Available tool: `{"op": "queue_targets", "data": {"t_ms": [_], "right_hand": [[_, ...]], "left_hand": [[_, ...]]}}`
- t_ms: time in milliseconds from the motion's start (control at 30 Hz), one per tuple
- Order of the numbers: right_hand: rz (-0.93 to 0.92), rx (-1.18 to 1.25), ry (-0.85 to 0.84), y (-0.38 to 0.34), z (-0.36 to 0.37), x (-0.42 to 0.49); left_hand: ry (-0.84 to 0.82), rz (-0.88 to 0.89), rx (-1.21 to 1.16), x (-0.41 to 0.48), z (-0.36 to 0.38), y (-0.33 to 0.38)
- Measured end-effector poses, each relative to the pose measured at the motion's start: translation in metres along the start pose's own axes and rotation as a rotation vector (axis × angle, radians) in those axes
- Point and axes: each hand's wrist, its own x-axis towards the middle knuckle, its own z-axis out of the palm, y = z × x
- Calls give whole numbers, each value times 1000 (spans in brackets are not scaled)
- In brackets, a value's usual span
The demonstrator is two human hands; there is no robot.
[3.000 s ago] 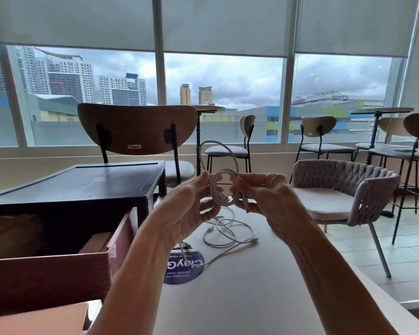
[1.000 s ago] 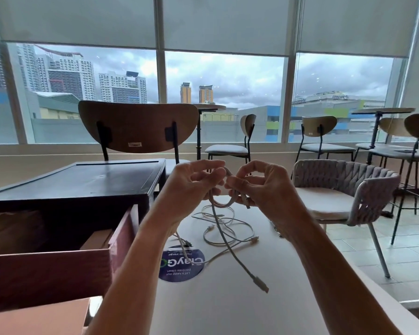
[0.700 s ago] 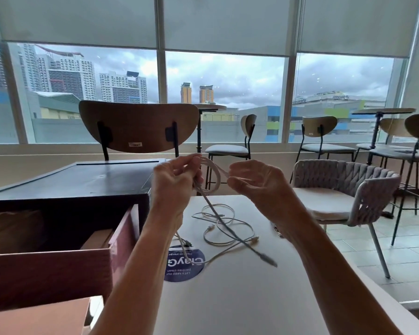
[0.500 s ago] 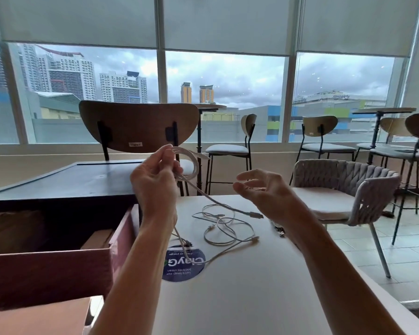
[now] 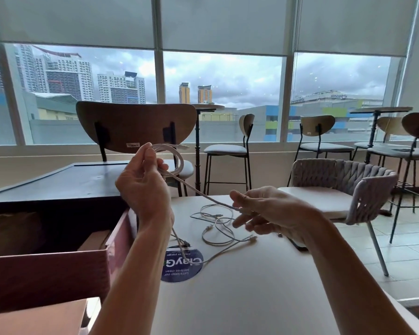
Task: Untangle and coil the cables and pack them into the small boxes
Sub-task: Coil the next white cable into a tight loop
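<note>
Table nearest, white, a round blue sticker on it below the fingertips of the right hand, and an open brown box off to the left of the other wrist. Just under the right fingers, loose cables lie tangled on the tabletop. Thumb and fingers there close lightly on a white cable, which climbs leftward to the left hand, its fingers clamped round the cable's small coil. Beyond those fingers stands a wooden-backed chair
</note>
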Motion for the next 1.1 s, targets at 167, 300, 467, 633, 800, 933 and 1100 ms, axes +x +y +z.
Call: {"op": "queue_targets", "data": {"t_ms": [167,300,467,633,800,933,1100], "right_hand": [[-144,388,115,-6,-4,5],[-169,755,233,-5,-6,11],[-125,1049,271,-1,-7,17],[-123,942,196,-1,-4,17],[-197,770,214,-4,-2,11],[-297,694,213,-9,3,6],[-401,527,176,-12,7,3]], "left_hand": [[-8,-89,-55,-2,0,3],[-176,-462,-235,-7,0,13],[-701,-560,-106,-12,-2,19],[-1020,-596,88,-17,-4,26],[-1087,-440,449,-19,-4,28],[-1045,-394,532,-15,-3,32],[-1019,-339,547,-15,-1,35]]}}
